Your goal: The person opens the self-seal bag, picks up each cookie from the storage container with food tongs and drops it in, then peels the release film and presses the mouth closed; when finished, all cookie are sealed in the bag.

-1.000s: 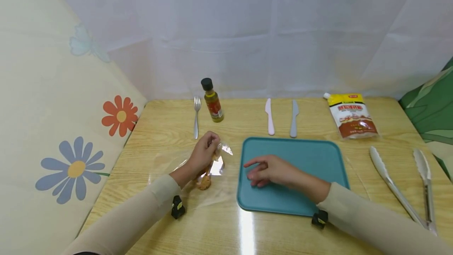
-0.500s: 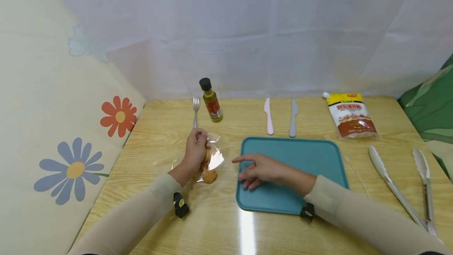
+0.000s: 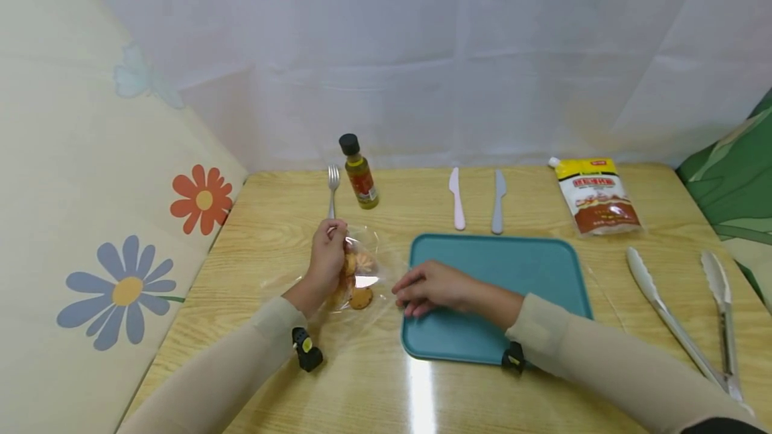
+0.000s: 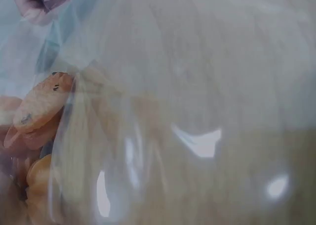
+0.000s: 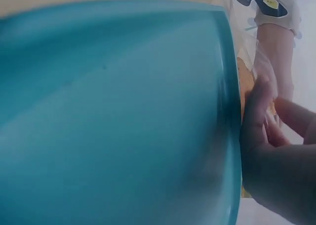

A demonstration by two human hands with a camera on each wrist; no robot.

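Observation:
A clear plastic bag of cookies (image 3: 364,262) lies left of the teal tray (image 3: 512,253). My left hand (image 3: 326,254) grips the bag along its left side. Through the film in the left wrist view, cookies (image 4: 42,104) show at the left. My right hand (image 3: 431,288) hovers at the tray's left edge, beside the bag's right side. Its thumb and fingers are slightly bent, with a gap between them in the right wrist view, where the hand (image 5: 276,160) partly covers the bag. Whether its fingertips touch the film I cannot tell.
Behind the bag are a fork (image 3: 332,189) and a black-capped bottle (image 3: 360,179). A pink knife (image 3: 458,199) and a grey knife (image 3: 498,203) lie behind the tray. At right are a spouted pouch (image 3: 598,196) and metal tongs (image 3: 669,317).
My left hand has moved left and slightly back with the bag, uncovering more cookies. My right hand has shifted left across the tray toward the bag, and its extended index finger has bent.

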